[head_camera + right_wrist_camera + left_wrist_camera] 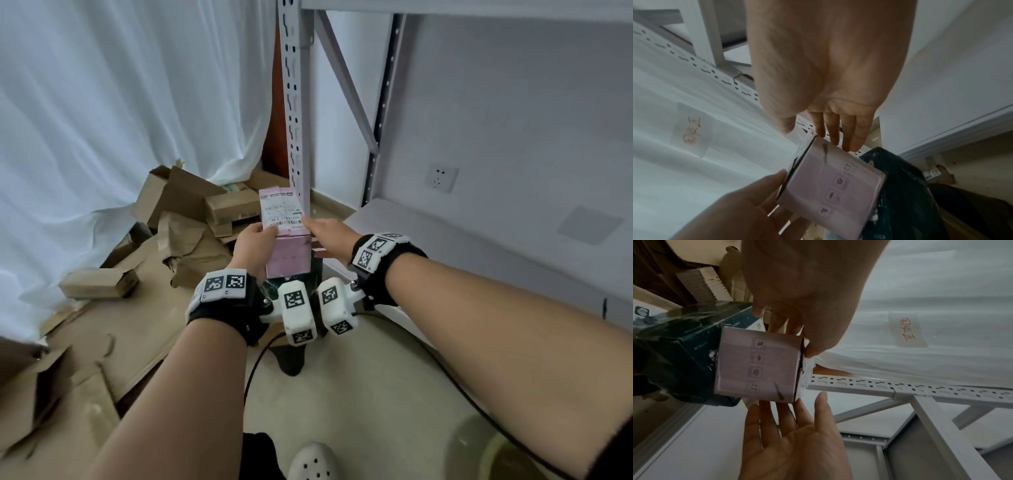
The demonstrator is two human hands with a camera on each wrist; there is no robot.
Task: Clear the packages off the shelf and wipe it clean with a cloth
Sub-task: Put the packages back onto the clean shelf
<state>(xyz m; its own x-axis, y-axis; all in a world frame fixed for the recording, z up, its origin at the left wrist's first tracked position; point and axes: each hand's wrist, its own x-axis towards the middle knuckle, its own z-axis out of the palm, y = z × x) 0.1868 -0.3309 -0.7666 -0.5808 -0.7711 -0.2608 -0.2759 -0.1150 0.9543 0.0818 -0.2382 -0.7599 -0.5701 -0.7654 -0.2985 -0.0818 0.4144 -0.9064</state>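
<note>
Nearest, a white perforated clog (312, 460) on the pale floor, with a black cable (472, 404) trailing past it; above these, two forearms with black wrist bands carrying coded white blocks; left hand (252, 244) with fingers and thumb curled round the left side of a pink package (287, 236), thumb on its labelled top; right hand (330, 230) with fingers straight and together, laid flat along the package's right side (contact looks light; the wrist views show the fingertips at the box edge); pink package held upright in the air just off the shelf's left front corner, printed with handling symbols, a dark teal package (682, 344) directly beneath it; white metal shelf (455, 236) to the right, slotted upright (295, 113) behind the package; further left, crushed cardboard boxes (191, 219) piled on the floor; beyond, a white curtain (120, 102) and a wall socket (442, 177).
</note>
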